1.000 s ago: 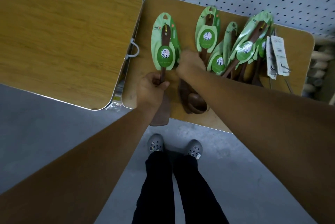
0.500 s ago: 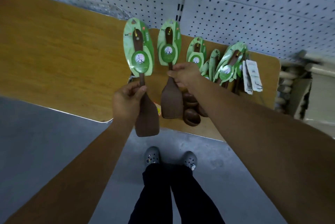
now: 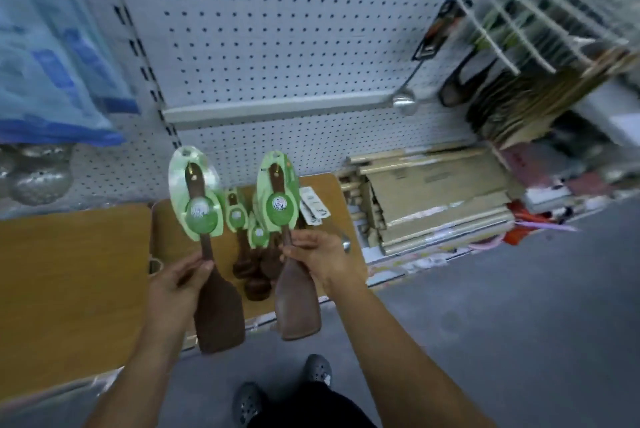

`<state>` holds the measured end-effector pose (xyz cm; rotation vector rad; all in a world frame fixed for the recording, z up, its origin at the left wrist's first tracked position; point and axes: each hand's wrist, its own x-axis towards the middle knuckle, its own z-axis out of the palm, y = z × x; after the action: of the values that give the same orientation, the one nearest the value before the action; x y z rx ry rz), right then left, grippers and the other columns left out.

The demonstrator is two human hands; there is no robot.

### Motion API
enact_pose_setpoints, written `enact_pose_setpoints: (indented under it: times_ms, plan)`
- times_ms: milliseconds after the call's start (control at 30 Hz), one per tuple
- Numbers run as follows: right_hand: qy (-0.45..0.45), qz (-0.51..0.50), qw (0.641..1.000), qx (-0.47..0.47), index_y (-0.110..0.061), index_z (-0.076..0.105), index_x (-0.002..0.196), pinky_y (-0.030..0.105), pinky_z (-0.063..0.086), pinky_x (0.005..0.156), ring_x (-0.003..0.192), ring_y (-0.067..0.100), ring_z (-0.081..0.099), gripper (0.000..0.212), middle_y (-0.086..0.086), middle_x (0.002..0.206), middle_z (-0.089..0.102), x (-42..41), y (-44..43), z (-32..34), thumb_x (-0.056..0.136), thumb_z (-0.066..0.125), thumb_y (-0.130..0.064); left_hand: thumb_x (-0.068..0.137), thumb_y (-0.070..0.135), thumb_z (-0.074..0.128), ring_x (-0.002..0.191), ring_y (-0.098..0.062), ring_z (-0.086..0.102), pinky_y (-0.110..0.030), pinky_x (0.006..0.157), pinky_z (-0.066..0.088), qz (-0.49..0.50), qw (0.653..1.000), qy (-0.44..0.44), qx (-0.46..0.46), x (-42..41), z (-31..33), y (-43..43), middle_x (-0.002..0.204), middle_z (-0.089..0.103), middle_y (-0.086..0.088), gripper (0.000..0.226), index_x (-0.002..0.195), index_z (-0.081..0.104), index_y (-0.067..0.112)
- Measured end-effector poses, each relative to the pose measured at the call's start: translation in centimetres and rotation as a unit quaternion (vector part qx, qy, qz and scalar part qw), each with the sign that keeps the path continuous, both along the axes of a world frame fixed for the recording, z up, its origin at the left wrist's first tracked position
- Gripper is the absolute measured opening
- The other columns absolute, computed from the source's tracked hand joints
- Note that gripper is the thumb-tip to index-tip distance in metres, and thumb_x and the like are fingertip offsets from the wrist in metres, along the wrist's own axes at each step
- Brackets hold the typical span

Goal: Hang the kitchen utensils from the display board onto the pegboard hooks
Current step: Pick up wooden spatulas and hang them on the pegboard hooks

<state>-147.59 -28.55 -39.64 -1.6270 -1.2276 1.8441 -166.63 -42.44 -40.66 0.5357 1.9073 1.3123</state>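
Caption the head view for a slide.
Left hand holds the left spatula, right hand the right spatula, above the display board, facing the pegboard.

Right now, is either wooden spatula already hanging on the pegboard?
No: the left hand grips the left spatula and the right hand grips the right spatula, both short of the pegboard.

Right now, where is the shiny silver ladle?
The silver ladle hangs upper right in the head view, on the white pegboard, just left of a dark utensil.

White pegboard wall (image 3: 277, 46) — grey floor (image 3: 519, 323), cardboard stack (image 3: 433, 199) rt.
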Motion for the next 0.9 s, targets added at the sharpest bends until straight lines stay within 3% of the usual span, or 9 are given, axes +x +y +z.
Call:
enact_pose_setpoints:
  times_ms: [67,200,267,333,467,533,667,767,900]
  plan:
    - [0.016,-0.071,0.997,0.01,0.009,0.069,0.104,0.025,0.059,0.065,0.066,0.017,0.07,0.026,0.027,0.099,0.069,4.4,-0.7,2.2,0.079,0.076,0.009,0.086,0.022,0.073,0.111,-0.017,0.06,-0.032,0.095,0.043,-0.054,0.998,-0.007,0.02,2.7,2.6,1.5,0.106,0.068,0.004,0.023,0.106,0.07,0.033]
    - [0.009,-0.136,0.989,0.049,0.004,0.068,0.108,0.017,0.052,0.057,0.066,0.012,0.065,0.029,0.013,0.09,0.067,12.3,-2.1,6.5,0.081,0.077,0.004,0.087,0.013,0.071,0.093,-0.009,0.061,-0.025,0.086,0.04,-0.155,0.987,-0.019,0.045,8.8,7.3,3.8,0.087,0.069,0.018,0.018,0.103,0.069,0.022]
    - [0.031,-0.157,0.985,0.063,-0.003,0.07,0.102,0.03,0.056,0.068,0.076,0.022,0.067,0.024,0.014,0.091,0.067,15.8,-2.6,8.9,0.08,0.077,0.004,0.084,0.014,0.074,0.091,-0.007,0.065,-0.015,0.077,0.046,-0.191,0.98,-0.011,0.048,11.1,8.2,5.0,0.081,0.072,0.02,0.018,0.099,0.071,0.024]
    - [0.051,-0.185,0.978,0.085,-0.008,0.072,0.096,0.05,0.055,0.085,0.088,0.033,0.069,0.02,0.022,0.097,0.071,18.8,-3.1,10.7,0.08,0.077,0.003,0.084,0.01,0.073,0.08,0.001,0.065,-0.003,0.064,0.045,-0.214,0.975,-0.021,0.058,13.3,9.7,5.9,0.087,0.073,0.01,0.022,0.103,0.07,0.022]
    - [0.061,-0.223,0.965,0.126,-0.008,0.074,0.1,0.061,0.053,0.092,0.096,0.045,0.07,0.022,0.025,0.103,0.073,24.3,-4.6,13.7,0.08,0.077,0.002,0.084,0.008,0.074,0.082,-0.001,0.07,-0.014,0.071,0.053,-0.247,0.964,-0.026,0.091,19.4,12.5,6.9,0.09,0.076,0.005,0.023,0.1,0.072,0.024]
    - [0.076,-0.238,0.958,0.137,-0.008,0.072,0.102,0.055,0.056,0.091,0.094,0.044,0.071,0.023,0.026,0.102,0.073,27.3,-5.5,14.7,0.082,0.075,0.003,0.084,0.008,0.074,0.084,-0.006,0.071,-0.014,0.07,0.053,-0.261,0.959,-0.036,0.108,23.0,13.3,7.0,0.09,0.077,0.004,0.023,0.099,0.073,0.025]
    - [0.101,-0.242,0.951,0.164,-0.009,0.069,0.108,0.034,0.062,0.07,0.078,0.028,0.076,0.024,0.019,0.092,0.076,34.1,-7.4,16.3,0.086,0.071,0.002,0.084,0.008,0.074,0.09,-0.009,0.071,-0.017,0.078,0.054,-0.278,0.953,-0.034,0.119,30.7,13.8,6.5,0.092,0.077,0.002,0.024,0.1,0.073,0.026]
    - [0.095,-0.253,0.947,0.175,-0.01,0.07,0.104,0.039,0.061,0.078,0.086,0.034,0.075,0.024,0.016,0.092,0.077,38.8,-8.4,16.6,0.083,0.074,-0.001,0.081,0.013,0.077,0.099,-0.017,0.071,-0.031,0.089,0.055,-0.278,0.954,-0.038,0.107,35.5,13.5,5.8,0.099,0.077,-0.004,0.028,0.109,0.073,0.013]
    - [0.099,-0.264,0.945,0.168,-0.002,0.071,0.102,0.04,0.063,0.078,0.083,0.036,0.075,0.022,0.019,0.092,0.076,42.7,-8.2,16.6,0.081,0.075,-0.001,0.08,0.017,0.078,0.097,-0.015,0.072,-0.024,0.085,0.054,-0.266,0.958,-0.023,0.106,39.4,13.7,5.6,0.098,0.077,-0.002,0.029,0.109,0.073,0.014]
